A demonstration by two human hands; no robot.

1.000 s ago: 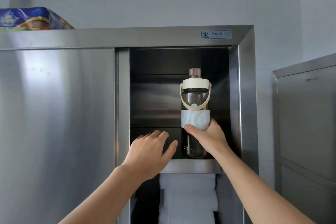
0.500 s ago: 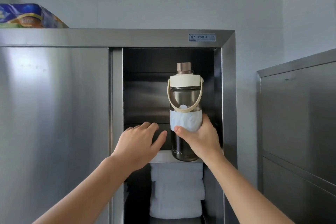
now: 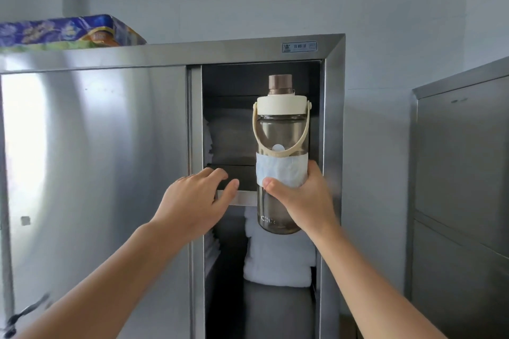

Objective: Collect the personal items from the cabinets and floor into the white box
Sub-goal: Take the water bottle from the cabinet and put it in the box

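A tall smoky-grey water bottle (image 3: 279, 129) with a cream lid, brown cap, cream carry strap and a pale blue sleeve is upright in front of the open cabinet compartment. My right hand (image 3: 304, 198) is shut around its middle, holding it off the steel shelf (image 3: 245, 198), so its base hangs below the shelf edge. My left hand (image 3: 195, 201) hovers with fingers spread by the shelf's left end, holding nothing. Folded white towels (image 3: 278, 259) are stacked in the compartment below. The white box is out of sight.
The steel cabinet's sliding door (image 3: 93, 173) covers its left part. A blue printed package (image 3: 68, 31) lies on the cabinet top. A second steel cabinet (image 3: 462, 187) stands at the right, with white wall between the two.
My right hand has drawn the bottle out of the upper compartment toward me and lower, off the shelf. My left hand stays near the shelf edge.
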